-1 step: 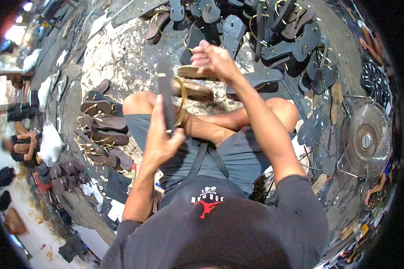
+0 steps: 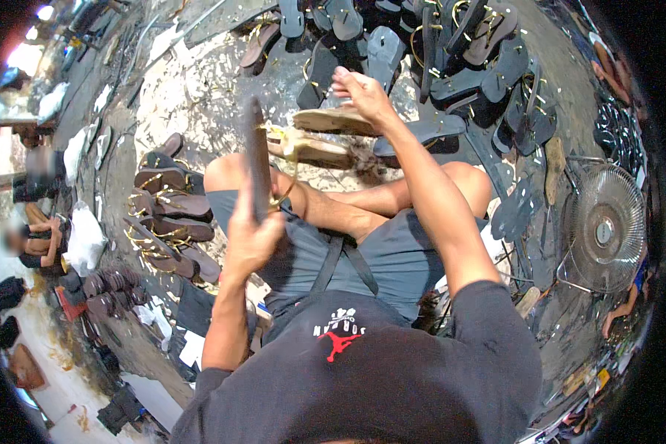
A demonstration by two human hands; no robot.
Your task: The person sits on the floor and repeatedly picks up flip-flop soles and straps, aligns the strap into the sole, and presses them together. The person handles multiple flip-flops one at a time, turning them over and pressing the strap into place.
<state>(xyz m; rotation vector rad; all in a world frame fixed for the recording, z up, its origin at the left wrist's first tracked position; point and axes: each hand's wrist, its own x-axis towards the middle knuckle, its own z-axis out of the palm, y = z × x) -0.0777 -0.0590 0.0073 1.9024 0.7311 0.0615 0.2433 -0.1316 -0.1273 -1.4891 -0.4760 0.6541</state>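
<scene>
Pale-mottled floor [image 2: 192,107]; caged fan [image 2: 607,231] right (bright glare [image 2: 28,55] upper left).

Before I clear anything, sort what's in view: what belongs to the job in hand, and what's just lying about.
Likely part of the job:
Sandal, held upright in the left grip
Tan sole-shaped pieces, by the right grip
Sandal row, left of the knees

Seemingly just lying about:
Fan, far right
White bundle, far left
</scene>
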